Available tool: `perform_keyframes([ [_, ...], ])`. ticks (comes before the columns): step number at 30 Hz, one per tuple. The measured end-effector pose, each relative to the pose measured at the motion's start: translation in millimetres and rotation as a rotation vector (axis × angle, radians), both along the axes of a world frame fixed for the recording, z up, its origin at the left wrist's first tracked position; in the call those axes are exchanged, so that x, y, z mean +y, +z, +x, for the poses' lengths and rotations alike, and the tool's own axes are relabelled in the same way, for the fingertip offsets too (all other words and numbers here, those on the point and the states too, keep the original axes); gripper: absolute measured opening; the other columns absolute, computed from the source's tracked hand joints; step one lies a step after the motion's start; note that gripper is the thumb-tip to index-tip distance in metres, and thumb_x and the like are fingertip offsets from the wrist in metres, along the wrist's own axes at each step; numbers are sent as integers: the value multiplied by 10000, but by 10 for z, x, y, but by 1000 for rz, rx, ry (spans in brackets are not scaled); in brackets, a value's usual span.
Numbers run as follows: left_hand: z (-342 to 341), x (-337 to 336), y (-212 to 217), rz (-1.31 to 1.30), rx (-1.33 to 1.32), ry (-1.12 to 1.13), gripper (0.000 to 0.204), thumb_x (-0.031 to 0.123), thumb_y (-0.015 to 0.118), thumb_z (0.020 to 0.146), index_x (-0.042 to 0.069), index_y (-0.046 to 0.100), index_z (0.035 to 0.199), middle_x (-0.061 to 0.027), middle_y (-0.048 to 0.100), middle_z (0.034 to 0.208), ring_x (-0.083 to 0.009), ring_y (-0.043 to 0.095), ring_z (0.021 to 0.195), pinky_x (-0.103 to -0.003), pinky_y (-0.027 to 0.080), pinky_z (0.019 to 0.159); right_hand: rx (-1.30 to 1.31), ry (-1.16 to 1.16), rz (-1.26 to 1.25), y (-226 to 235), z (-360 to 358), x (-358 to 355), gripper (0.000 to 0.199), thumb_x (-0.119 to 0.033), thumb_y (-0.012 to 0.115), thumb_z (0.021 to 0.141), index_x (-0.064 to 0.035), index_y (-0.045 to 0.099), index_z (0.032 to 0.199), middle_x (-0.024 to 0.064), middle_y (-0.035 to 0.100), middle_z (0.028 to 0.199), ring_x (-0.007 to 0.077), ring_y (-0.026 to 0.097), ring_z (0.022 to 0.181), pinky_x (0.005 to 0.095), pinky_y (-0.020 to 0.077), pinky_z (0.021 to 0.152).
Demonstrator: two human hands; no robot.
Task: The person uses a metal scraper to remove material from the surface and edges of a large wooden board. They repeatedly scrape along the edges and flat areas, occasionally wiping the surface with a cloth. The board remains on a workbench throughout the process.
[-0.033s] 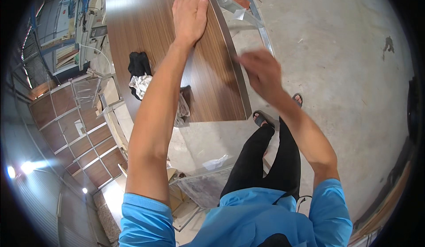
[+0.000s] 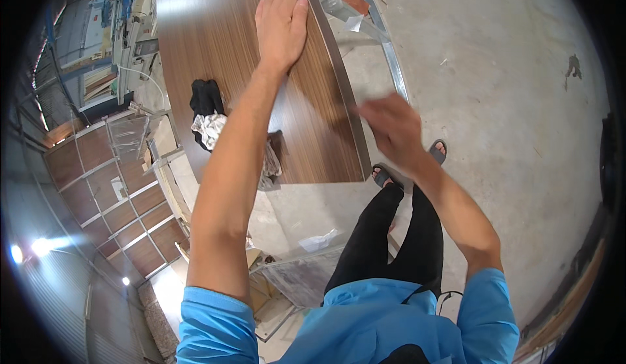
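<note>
My left hand (image 2: 282,28) lies flat on a long wood-grain board (image 2: 319,129) near its right edge, fingers stretched toward the far end. At the board's right long edge is my right hand (image 2: 394,129), its fingers curled together with the tips close against the edge. Slight blur covers it, and whatever it may pinch is hidden. Left of my left forearm, a black cloth (image 2: 206,96) and a crumpled white rag (image 2: 208,128) rest on the board. Another light, crumpled cloth (image 2: 270,165) hangs at its near end, partly behind that forearm.
A metal bar (image 2: 385,38) and a reddish block (image 2: 355,2) are beyond the board's right side. My sandalled feet (image 2: 385,176) stand by its near right corner. A framed panel (image 2: 303,276) leans close by my legs. Stacked materials (image 2: 101,83) and gridded brown panels (image 2: 124,188) are at left.
My right hand has shifted slightly nearer along the board's edge. My left hand stays flat in the same place on the board.
</note>
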State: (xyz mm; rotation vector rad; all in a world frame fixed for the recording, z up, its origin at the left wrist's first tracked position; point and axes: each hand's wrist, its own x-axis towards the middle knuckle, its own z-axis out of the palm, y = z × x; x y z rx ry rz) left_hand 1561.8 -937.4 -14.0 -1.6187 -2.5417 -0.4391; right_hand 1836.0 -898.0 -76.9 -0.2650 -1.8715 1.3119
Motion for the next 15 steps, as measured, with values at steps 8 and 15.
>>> perform_keyframes([
  [8, -80, -50, -71, 327, -122, 419, 443, 79, 528, 1048, -91, 564, 1455, -300, 593, 1500, -453, 536, 1427, -502, 381, 1233, 83, -115, -62, -116, -1243, 794, 189, 40, 690, 947, -27, 807, 1080, 115, 751, 969, 297, 684, 851, 385, 545, 765],
  [15, -79, 18, -11, 246, -198, 421, 466, 146, 554, 1057, -44, 564, 1483, -275, 537, 1578, -435, 463, 1508, -520, 319, 1271, 85, -81, 127, -163, -1104, 585, 329, 4, 749, 830, -119, 798, 1132, 72, 760, 980, 298, 691, 833, 412, 565, 753],
])
